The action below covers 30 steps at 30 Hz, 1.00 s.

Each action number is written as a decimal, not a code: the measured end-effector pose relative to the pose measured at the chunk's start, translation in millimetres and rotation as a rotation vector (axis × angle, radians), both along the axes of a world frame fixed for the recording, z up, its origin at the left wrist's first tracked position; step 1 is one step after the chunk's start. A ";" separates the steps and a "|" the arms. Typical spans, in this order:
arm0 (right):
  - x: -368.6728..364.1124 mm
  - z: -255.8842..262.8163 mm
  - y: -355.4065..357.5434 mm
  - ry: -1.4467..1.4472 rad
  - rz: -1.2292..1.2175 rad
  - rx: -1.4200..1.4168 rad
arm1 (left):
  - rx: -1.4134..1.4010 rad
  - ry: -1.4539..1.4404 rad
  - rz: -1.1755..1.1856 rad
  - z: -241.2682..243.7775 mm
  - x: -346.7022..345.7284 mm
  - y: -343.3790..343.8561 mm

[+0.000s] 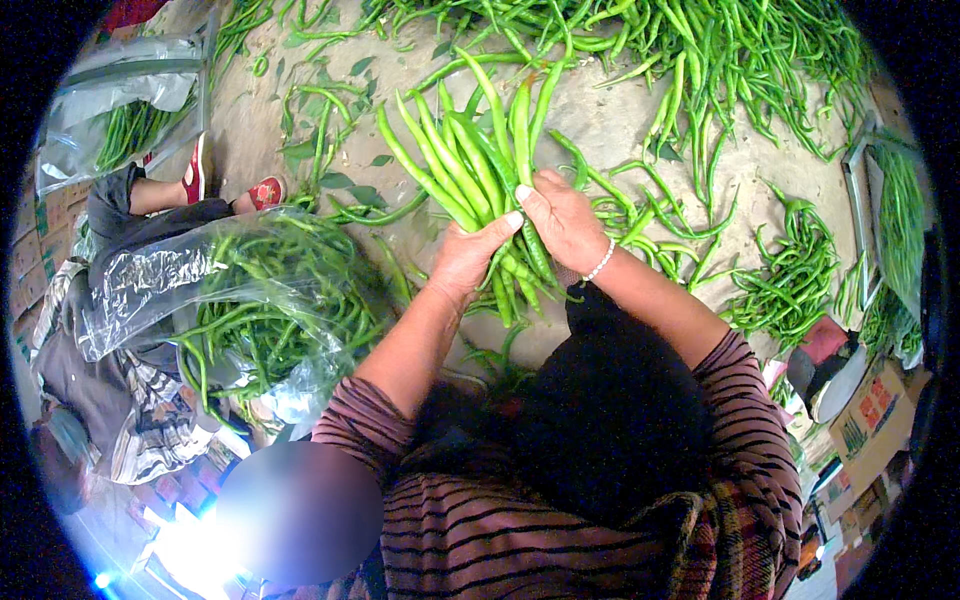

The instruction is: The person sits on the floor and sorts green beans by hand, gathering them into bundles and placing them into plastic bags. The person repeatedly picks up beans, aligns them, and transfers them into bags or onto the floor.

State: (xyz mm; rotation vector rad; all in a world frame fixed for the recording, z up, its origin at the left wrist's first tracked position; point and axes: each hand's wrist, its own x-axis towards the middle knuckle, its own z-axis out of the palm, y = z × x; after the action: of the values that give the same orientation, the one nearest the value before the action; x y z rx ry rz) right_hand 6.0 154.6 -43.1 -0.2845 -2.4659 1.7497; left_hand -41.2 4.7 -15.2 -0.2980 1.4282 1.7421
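Note:
Both hands grasp one bunch of long green chili peppers above the floor. My left hand wraps the bunch from the left, its thumb lying across the peppers. From the other side my right hand, with a pale bead bracelet at the wrist, presses its thumb on the peppers near their middle. The upper ends fan out away from me, and the other ends stick out below the hands. Loose peppers lie on the floor just right of my right hand.
A large pepper heap spreads along the far side. A clear plastic bag of peppers stands at left, beside a seated person in red shoes. A smaller pile and a bagged frame are at right, near a cardboard box.

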 end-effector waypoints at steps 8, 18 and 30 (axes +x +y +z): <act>-4.3 41.8 -10.2 -0.075 0.138 -0.039 | 0.066 0.050 0.030 22.0 7.3 -28.4; -26.1 179.3 -71.6 -0.258 0.551 -0.339 | 0.281 0.325 0.253 119.8 33.7 -103.6; -11.2 276.5 -222.0 -0.294 0.681 -0.663 | 0.197 0.531 0.846 218.7 116.8 -254.6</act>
State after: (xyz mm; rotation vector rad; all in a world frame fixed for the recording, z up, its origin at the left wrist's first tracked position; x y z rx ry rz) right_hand -5.2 -67.4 233.3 0.3292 -2.2049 2.9801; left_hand 75.6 -249.9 203.4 -0.3825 1.5915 2.7923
